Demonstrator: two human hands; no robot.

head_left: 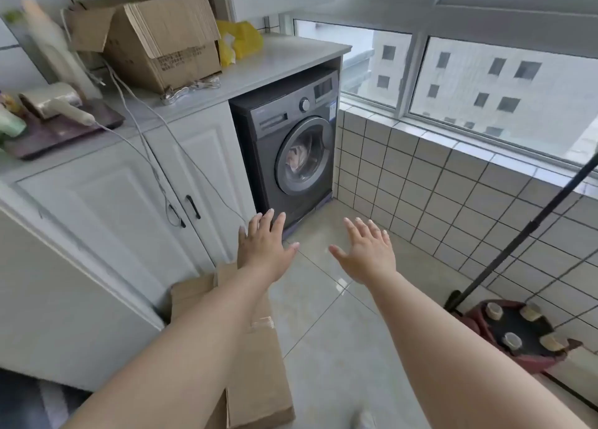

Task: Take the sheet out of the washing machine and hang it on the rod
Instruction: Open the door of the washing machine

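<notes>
We are reaching toward the washing machine point(288, 150) with both hands empty.

Our left hand point(263, 247) and right hand point(367, 252) are spreading flat, fingers pointing at its closed round door; the sheet point(299, 158) is lying bunched inside, its long axis unclear.

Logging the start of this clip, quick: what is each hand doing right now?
Left hand: open, fingers spread, holding nothing.
Right hand: open, fingers spread, holding nothing.
</notes>
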